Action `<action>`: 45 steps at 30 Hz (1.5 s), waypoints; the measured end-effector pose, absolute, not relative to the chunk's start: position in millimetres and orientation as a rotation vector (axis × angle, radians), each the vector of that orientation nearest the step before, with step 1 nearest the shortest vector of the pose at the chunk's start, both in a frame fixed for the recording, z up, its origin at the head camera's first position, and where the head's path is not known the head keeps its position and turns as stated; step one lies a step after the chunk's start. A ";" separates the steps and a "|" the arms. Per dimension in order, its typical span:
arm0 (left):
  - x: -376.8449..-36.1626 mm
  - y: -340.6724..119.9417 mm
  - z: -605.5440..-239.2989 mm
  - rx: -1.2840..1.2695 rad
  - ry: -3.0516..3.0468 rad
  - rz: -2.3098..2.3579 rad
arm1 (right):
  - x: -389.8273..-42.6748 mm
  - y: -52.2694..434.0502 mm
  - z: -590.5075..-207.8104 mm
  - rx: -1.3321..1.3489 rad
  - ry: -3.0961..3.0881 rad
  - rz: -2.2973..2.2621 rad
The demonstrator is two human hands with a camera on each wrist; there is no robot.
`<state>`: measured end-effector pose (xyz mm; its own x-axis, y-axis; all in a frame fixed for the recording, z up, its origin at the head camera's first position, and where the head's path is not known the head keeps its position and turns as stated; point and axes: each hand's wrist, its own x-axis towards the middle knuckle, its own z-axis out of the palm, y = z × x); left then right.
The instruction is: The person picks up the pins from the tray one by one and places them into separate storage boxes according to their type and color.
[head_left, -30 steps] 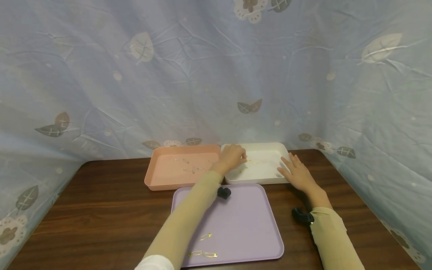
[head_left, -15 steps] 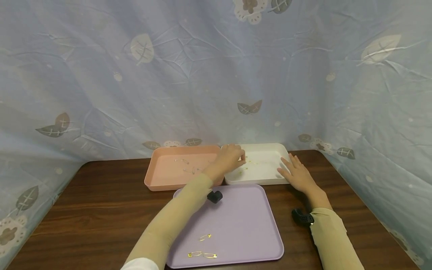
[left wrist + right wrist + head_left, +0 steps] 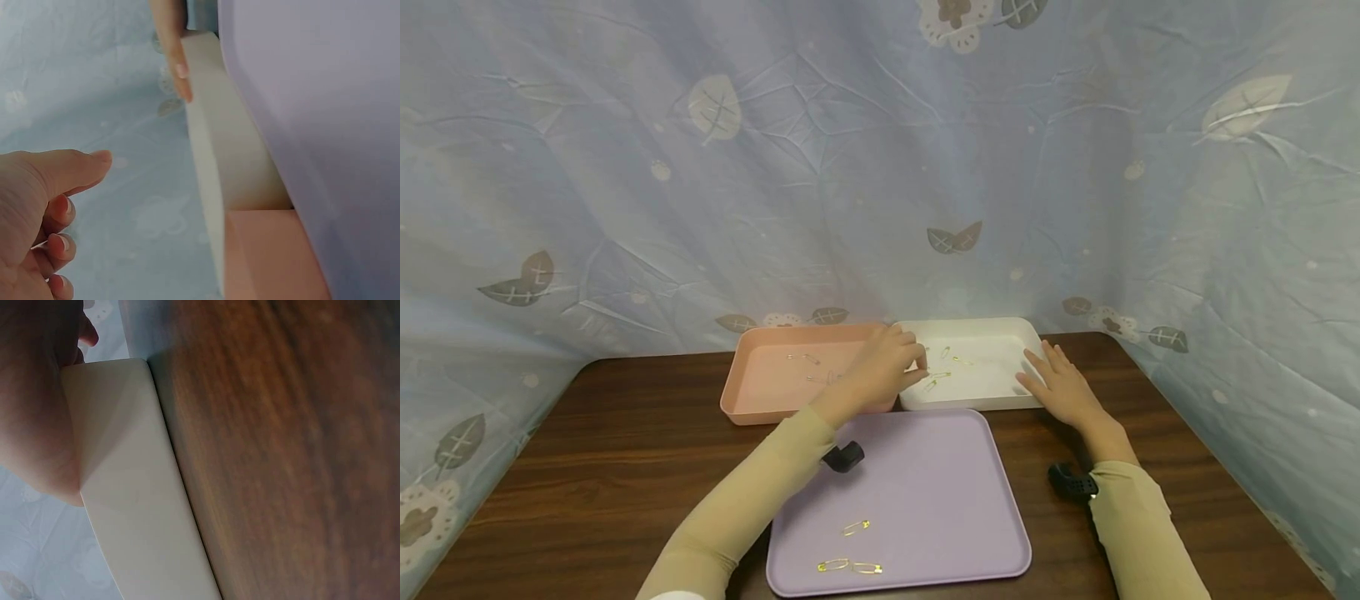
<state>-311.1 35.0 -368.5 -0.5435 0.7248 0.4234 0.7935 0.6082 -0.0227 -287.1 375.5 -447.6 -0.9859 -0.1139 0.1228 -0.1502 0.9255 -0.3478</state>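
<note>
My left hand (image 3: 883, 362) hovers where the pink tray (image 3: 748, 408) meets the white tray (image 3: 1000, 329). In the left wrist view the thumb (image 3: 75, 169) stretches out over loosely bent fingers (image 3: 57, 250), and nothing shows between them. Several gold safety pins (image 3: 962, 361) lie in the white tray. My right hand (image 3: 1063, 387) rests at that tray's right rim with spread fingers; the right wrist view shows the hand against the tray's edge. Silver safety pins (image 3: 811, 359) are scattered in the pink tray, part of which my left hand and forearm cover.
In front of both trays sits a flat purple tray (image 3: 940, 500). Near its front edge are gold safety pins (image 3: 855, 527). All of this stands on a dark wooden table (image 3: 587, 483), with a patterned blue cloth (image 3: 850, 167) hanging behind and at the sides.
My left hand has drawn back leftward and slightly nearer, from over the white tray toward the pink one, uncovering more gold safety pins. The right hand has stayed in place.
</note>
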 end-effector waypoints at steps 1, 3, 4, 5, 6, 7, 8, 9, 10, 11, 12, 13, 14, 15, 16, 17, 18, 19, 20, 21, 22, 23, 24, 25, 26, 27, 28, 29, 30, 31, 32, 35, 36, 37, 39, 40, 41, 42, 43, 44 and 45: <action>-308.4 32.0 -367.3 -1.218 -2.433 -0.245 | -287.0 375.6 -447.4 0.205 -2.983 0.550; -303.0 26.0 -365.2 -1.226 -2.403 -0.270 | -287.1 375.7 -446.8 0.206 -2.980 0.544; -300.4 23.1 -364.2 -1.229 -2.386 -0.286 | -287.1 375.7 -446.5 0.206 -2.977 0.545; -298.1 20.2 -363.6 -1.230 -2.370 -0.302 | -287.2 375.8 -446.3 0.207 -2.976 0.544; -295.8 17.2 -363.3 -1.227 -2.353 -0.315 | -287.3 375.9 -446.0 0.207 -2.974 0.546; -293.7 14.0 -363.5 -1.225 -2.334 -0.321 | -287.3 376.0 -445.8 0.206 -2.972 0.548; -291.6 10.8 -363.8 -1.227 -2.317 -0.338 | -287.4 376.1 -445.8 0.207 -2.972 0.547; -289.5 7.6 -364.3 -1.233 -2.301 -0.355 | -287.5 376.3 -445.8 0.208 -2.973 0.549; -287.5 4.4 -365.0 -1.241 -2.281 -0.371 | -287.6 376.6 -445.9 0.206 -2.974 0.549; -285.5 1.1 -366.0 -1.252 -2.262 -0.385 | -287.6 376.7 -446.0 0.204 -2.975 0.549; -283.3 -2.1 -366.9 -1.265 -2.245 -0.398 | -287.5 377.0 -446.1 0.203 -2.975 0.551; -280.9 -5.3 -368.0 -1.276 -2.233 -0.411 | -287.5 377.0 -446.2 0.204 -2.976 0.550; -278.5 -8.3 -368.8 -1.287 -2.220 -0.422 | -287.6 377.0 -446.3 0.205 -2.977 0.552; -276.1 -11.3 -369.8 -1.292 -2.210 -0.430 | -287.5 376.9 -446.2 0.207 -2.977 0.554; -273.6 -14.2 -370.8 -1.295 -2.204 -0.435 | -287.3 376.7 -445.9 0.208 -2.977 0.555; -270.8 -16.9 -371.3 -1.297 -2.202 -0.438 | -287.2 376.3 -445.6 0.210 -2.978 0.557; -267.7 -19.7 -372.0 -1.294 -2.205 -0.435 | -287.1 376.0 -445.5 0.211 -2.979 0.557; -264.7 -22.4 -372.8 -1.292 -2.207 -0.436 | -286.8 375.4 -445.0 0.212 -2.979 0.559; -262.0 -24.9 -373.9 -1.291 -2.204 -0.435 | -286.4 375.0 -444.6 0.211 -2.980 0.561; -259.5 -27.4 -375.3 -1.287 -2.205 -0.436 | -286.2 374.8 -444.5 0.209 -2.981 0.562; -256.8 -29.8 -376.5 -1.284 -2.208 -0.437 | -286.1 374.9 -444.6 0.208 -2.983 0.562; -254.1 -32.1 -377.5 -1.281 -2.209 -0.439 | -286.1 375.1 -444.8 0.207 -2.984 0.563; -251.8 -34.3 -379.2 -1.278 -2.207 -0.443 | -286.0 375.4 -445.1 0.205 -2.984 0.561; -249.4 -36.4 -380.7 -1.276 -2.203 -0.449 | -285.9 375.9 -445.5 0.203 -2.983 0.563; -247.1 -38.2 -382.2 -1.272 -2.198 -0.452 | -286.0 376.6 -446.1 0.202 -2.983 0.561; -244.5 -40.3 -383.5 -1.271 -2.194 -0.451 | -286.0 377.2 -446.7 0.201 -2.983 0.561; -241.5 -42.1 -384.6 -1.273 -2.190 -0.453 | -285.9 377.5 -447.0 0.201 -2.982 0.563; -238.7 -43.8 -386.0 -1.275 -2.188 -0.457 | -286.0 377.5 -447.1 0.202 -2.981 0.565; -236.1 -45.6 -387.8 -1.278 -2.185 -0.458 | -285.8 377.5 -447.3 0.203 -2.980 0.568; -233.2 -47.4 -389.1 -1.282 -2.187 -0.462 | -285.8 377.2 -447.2 0.205 -2.978 0.573; -230.8 -49.0 -390.9 -1.285 -2.190 -0.465 | -285.8 376.8 -447.1 0.209 -2.978 0.574; -223.2 -53.3 -394.8 -1.283 -2.230 -0.472 | -285.8 375.7 -446.8 0.213 -2.977 0.571; -220.9 -54.5 -396.0 -1.278 -2.250 -0.471 | -285.6 375.4 -446.7 0.211 -2.977 0.567; -218.5 -55.5 -396.8 -1.267 -2.276 -0.471 | -285.4 375.2 -446.7 0.210 -2.977 0.563; -214.1 -57.6 -399.2 -1.252 -2.343 -0.482 | -285.4 375.0 -446.8 0.209 -2.979 0.557; -212.1 -58.4 -400.5 -1.248 -2.377 -0.494 | -285.4 374.9 -446.9 0.210 -2.978 0.559; -210.3 -59.3 -401.8 -1.247 -2.407 -0.508 | -285.5 374.7 -446.9 0.211 -2.978 0.562; -208.6 -60.2 -403.5 -1.253 -2.430 -0.524 | -285.4 374.3 -446.8 0.212 -2.980 0.565; -206.9 -60.8 -404.6 -1.258 -2.454 -0.544 | -285.3 374.4 -446.6 0.213 -2.980 0.571; -205.3 -61.4 -405.7 -1.268 -2.471 -0.566 | -285.2 374.7 -446.4 0.213 -2.981 0.575; -203.9 -62.0 -406.7 -1.276 -2.479 -0.580 | -284.9 375.0 -446.2 0.210 -2.983 0.581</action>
<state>-203.9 -62.0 -406.7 -0.5643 0.7043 0.4307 0.8222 0.5262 0.2170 -284.9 375.0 -446.2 -0.9860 -0.1168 0.1192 -0.1530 0.9179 -0.3662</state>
